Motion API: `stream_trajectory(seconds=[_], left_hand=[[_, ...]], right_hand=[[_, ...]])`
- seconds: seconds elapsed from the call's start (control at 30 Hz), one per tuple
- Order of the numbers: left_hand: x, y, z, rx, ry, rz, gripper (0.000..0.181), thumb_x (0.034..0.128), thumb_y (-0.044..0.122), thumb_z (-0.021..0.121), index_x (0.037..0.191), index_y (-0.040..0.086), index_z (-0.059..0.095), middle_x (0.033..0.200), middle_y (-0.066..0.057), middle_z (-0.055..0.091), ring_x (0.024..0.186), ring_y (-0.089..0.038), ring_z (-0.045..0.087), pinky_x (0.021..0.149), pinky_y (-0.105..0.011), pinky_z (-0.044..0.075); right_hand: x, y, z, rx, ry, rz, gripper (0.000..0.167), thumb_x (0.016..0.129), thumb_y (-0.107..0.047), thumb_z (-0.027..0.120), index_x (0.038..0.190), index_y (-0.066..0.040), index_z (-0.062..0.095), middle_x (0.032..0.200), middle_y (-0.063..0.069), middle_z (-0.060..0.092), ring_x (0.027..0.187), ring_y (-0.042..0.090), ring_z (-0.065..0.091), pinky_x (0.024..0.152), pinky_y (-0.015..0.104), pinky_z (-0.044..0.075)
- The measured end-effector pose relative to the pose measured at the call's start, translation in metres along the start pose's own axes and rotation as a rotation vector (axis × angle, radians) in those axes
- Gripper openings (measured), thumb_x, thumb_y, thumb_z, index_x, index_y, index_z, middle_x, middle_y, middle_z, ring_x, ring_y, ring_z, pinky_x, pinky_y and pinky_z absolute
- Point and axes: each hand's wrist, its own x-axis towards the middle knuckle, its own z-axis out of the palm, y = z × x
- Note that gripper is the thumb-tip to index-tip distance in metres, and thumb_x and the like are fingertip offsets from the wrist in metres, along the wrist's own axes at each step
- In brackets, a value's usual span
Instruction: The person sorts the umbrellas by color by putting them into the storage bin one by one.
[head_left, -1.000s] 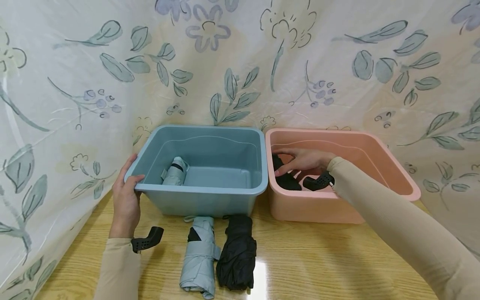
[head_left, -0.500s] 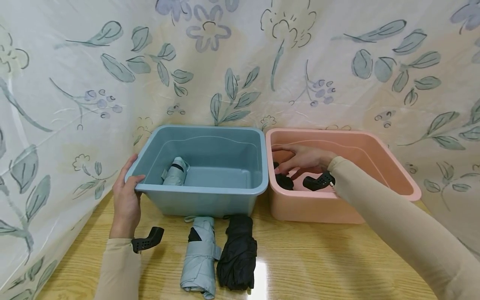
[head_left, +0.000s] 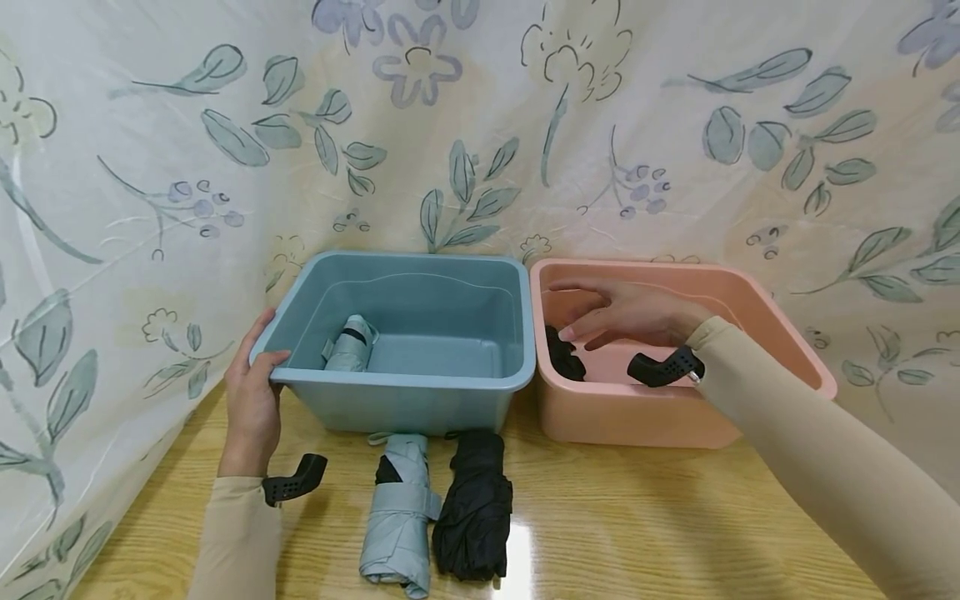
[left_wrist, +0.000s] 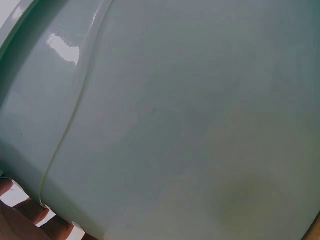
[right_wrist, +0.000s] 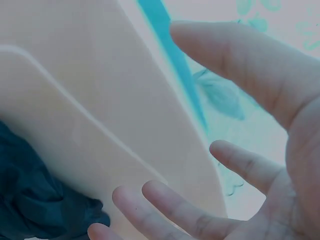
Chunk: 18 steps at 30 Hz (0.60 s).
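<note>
nearest on the tabletop (head_left: 637,517), the pale blue umbrella (head_left: 397,525) and the black umbrella (head_left: 475,517) lie folded side by side, in no container, so they look like the part left undone. the pale one, on the left, is wrapped by a wide band of its own cloth, with a dark triangle showing toward its far end and a small loop there. the black one, just to its right, is more crumpled, its cloth bunched and lumpy below a gathered far end.

farther off at left, the left hand (head_left: 252,396) has its grip clamped on the rim of the blue bin (head_left: 405,379), at the near left corner, thumb over the edge. inside, toward the left wall, lies a second pale umbrella (head_left: 348,350), neatly rolled, with a black stripe across it; this one seems done.

the pink bin (head_left: 637,417) stands just right of the blue one. by its left wall lies a second black umbrella (head_left: 564,358), dark and rumpled; it too seems placed. above it the right hand (head_left: 626,312) has its grip apart, fingers spread and holding nothing; whether a fingertip touches the cloth, i cannot tell.

farthest is a floral backdrop (head_left: 480,83).
</note>
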Motion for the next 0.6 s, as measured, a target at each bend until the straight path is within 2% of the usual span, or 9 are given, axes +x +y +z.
stream_trajectory(seconds=[0.27, 0.4, 0.5, 0.6], left_hand=[[0.000, -0.001, -0.001, -0.011, -0.009, 0.007, 0.059, 0.1004, 0.008, 0.038, 0.156, 0.027, 0.043, 0.160, -0.003, 0.031, 0.144, -0.029, 0.026, 0.118, -0.050, 0.019], [0.000, -0.001, -0.001, -0.015, -0.007, 0.008, 0.059, 0.1002, 0.007, 0.038, 0.155, 0.027, 0.043, 0.159, -0.004, 0.031, 0.144, -0.029, 0.026, 0.118, -0.050, 0.019], [0.001, -0.001, 0.000, -0.013, -0.005, 0.009, 0.059, 0.1001, 0.007, 0.038, 0.155, 0.026, 0.043, 0.159, -0.004, 0.032, 0.143, -0.029, 0.027, 0.117, -0.050, 0.020], [0.001, -0.001, 0.000, -0.012, -0.004, 0.009, 0.059, 0.1001, 0.007, 0.039, 0.155, 0.026, 0.043, 0.159, -0.004, 0.032, 0.143, -0.030, 0.027, 0.117, -0.049, 0.021]], right_hand=[[-0.028, -0.007, 0.012, -0.045, 0.040, -0.101, 0.085, 0.088, -0.018, 0.080, 0.159, -0.029, 0.034, 0.154, 0.005, 0.041, 0.131, 0.032, 0.052, 0.100, 0.044, 0.048], [-0.045, -0.010, 0.022, -0.145, 0.106, -0.157, 0.080, 0.088, -0.022, 0.081, 0.155, -0.035, 0.039, 0.151, -0.001, 0.046, 0.129, 0.028, 0.055, 0.101, 0.043, 0.048], [-0.059, -0.013, 0.033, -0.203, 0.166, -0.195, 0.077, 0.088, -0.024, 0.081, 0.154, -0.033, 0.041, 0.148, -0.002, 0.050, 0.128, 0.027, 0.056, 0.099, 0.041, 0.050], [-0.075, -0.016, 0.046, -0.183, 0.210, -0.237, 0.075, 0.088, -0.019, 0.081, 0.153, -0.028, 0.043, 0.145, 0.001, 0.052, 0.126, 0.026, 0.056, 0.097, 0.039, 0.051]])
